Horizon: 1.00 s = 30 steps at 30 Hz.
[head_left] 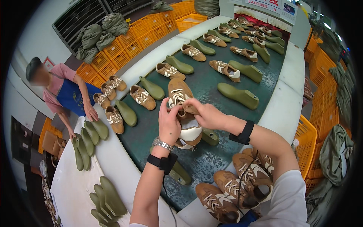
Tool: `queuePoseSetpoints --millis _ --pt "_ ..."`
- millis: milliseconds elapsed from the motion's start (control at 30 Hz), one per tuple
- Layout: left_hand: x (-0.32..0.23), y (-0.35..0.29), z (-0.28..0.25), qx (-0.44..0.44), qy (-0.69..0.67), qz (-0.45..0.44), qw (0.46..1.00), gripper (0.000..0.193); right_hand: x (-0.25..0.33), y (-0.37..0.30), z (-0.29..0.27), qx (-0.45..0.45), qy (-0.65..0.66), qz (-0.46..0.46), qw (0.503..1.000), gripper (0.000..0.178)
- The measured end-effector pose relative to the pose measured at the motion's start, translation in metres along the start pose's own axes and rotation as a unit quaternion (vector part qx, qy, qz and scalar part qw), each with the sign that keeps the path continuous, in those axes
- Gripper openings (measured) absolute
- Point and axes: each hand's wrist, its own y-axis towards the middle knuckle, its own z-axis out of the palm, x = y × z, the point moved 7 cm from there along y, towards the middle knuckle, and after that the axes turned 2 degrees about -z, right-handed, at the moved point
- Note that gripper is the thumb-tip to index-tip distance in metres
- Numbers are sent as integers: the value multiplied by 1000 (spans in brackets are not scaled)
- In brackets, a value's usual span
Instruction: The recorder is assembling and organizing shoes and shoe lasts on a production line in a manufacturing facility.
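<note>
Co-worker (pixel 56 89) at far left handles sneakers beside stacked green shoe lasts (pixel 86 142). Centre: left hand (pixel 169 123) and right hand (pixel 206 113) both pinch the brown sneaker upper (pixel 180 99), held over the dark conveyor belt (pixel 211 85). Step looks like fitting the upper on a last; next likely needs pulling it snug. Loose sneaker pile (pixel 238 183) lies lower right; belt rows crowd the set-down space.

A long white sign (pixel 264 5) with red characters is hanging at the top of the frame, right of centre; just right of it a small blue-and-white panel (pixel 289 9) is showing, and a small red-edged label (pixel 48 62) is sitting on the wall at upper left
</note>
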Motion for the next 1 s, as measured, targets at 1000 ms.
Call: queuePoseSetpoints --millis 1000 --pt "32 -193 -138 171 85 -188 963 33 -218 -10 10 125 -309 301 894 60"
